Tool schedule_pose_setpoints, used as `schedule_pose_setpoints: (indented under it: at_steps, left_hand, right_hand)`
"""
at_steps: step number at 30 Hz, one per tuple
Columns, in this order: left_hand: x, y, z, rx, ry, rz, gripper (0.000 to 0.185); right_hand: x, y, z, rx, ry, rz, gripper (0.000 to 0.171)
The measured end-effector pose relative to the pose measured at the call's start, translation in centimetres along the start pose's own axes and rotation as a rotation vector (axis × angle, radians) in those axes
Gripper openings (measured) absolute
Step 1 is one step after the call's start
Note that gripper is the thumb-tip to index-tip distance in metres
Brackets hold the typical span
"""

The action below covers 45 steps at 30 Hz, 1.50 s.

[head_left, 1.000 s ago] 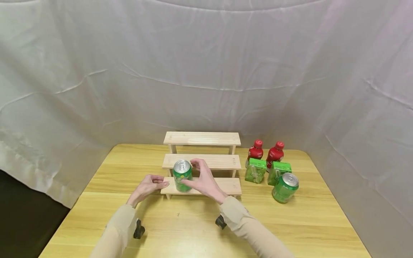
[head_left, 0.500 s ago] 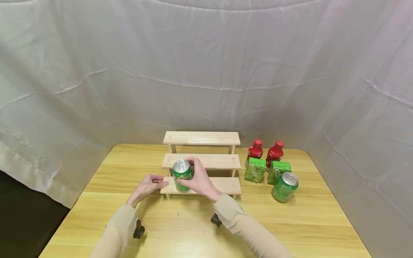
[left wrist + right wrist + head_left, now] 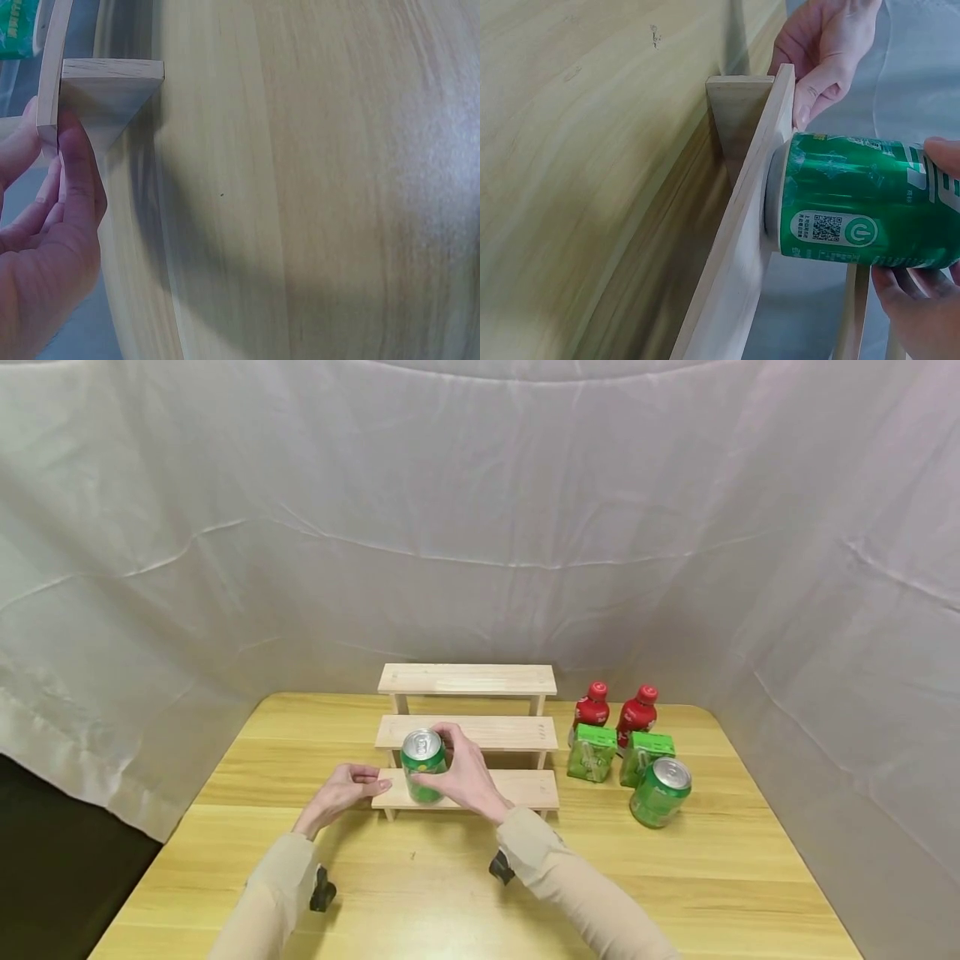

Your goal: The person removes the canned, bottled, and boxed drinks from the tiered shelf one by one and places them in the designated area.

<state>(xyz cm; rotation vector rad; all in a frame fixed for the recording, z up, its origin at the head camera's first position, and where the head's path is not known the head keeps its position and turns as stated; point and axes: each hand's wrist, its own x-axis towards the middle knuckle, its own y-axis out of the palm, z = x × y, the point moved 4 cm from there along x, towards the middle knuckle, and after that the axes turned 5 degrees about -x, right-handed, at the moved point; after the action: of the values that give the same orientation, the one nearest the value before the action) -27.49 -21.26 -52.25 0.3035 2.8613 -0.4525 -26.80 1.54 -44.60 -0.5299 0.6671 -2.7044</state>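
Observation:
A green soda can (image 3: 422,766) stands upright at the left part of the lowest step of a three-tier wooden shelf (image 3: 517,789). My right hand (image 3: 468,774) holds it from the right, thumb in front and fingers behind. In the right wrist view the base of the can (image 3: 855,199) is right at the board. With thumb and fingers my left hand (image 3: 347,791) pinches the left end of that same lowest board. The left wrist view shows the thumb on one face of the board (image 3: 52,82) and fingers on the other.
Right of the shelf stand two red bottles (image 3: 637,714), two green drink cartons (image 3: 592,753) and another green can (image 3: 661,792) on the wooden table (image 3: 420,893). A pale curtain (image 3: 480,527) surrounds the table at the back and sides.
My right hand has shifted slightly left and its fingers sit closer around the can. The can and my left hand stay in nearly the same place.

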Motion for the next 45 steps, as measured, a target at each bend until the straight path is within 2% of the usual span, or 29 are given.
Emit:
schedule_pose_setpoints:
  at_steps: [9,15,27,32,39,45]
  left_hand:
    - [-0.1,0.0,0.0,-0.006,-0.014,0.000,0.058]
    - [-0.1,0.0,0.0,-0.011,-0.011,0.008,0.057]
    - [0.0,-0.1,0.0,-0.012,-0.004,0.002,0.057]
    - [-0.1,0.0,-0.1,-0.014,-0.007,0.003,0.058]
    - [0.0,-0.1,-0.3,-0.017,-0.004,0.005,0.058]
    - [-0.1,0.0,-0.2,-0.024,-0.001,0.008,0.058]
  right_hand:
    - [-1.1,-1.6,0.6,0.038,0.021,-0.055,0.067]
    - [-2.3,-3.4,0.8,0.018,0.034,-0.098,0.068]
    - [-4.6,-8.4,0.4,-0.007,0.090,-0.225,0.071]
    - [-5.4,-10.6,-0.1,-0.007,0.107,-0.272,0.072]
    - [-6.8,-14.1,-0.8,-0.070,0.121,-0.348,0.073]
    - [-8.1,-16.5,-2.0,-0.075,0.176,-0.395,0.076]
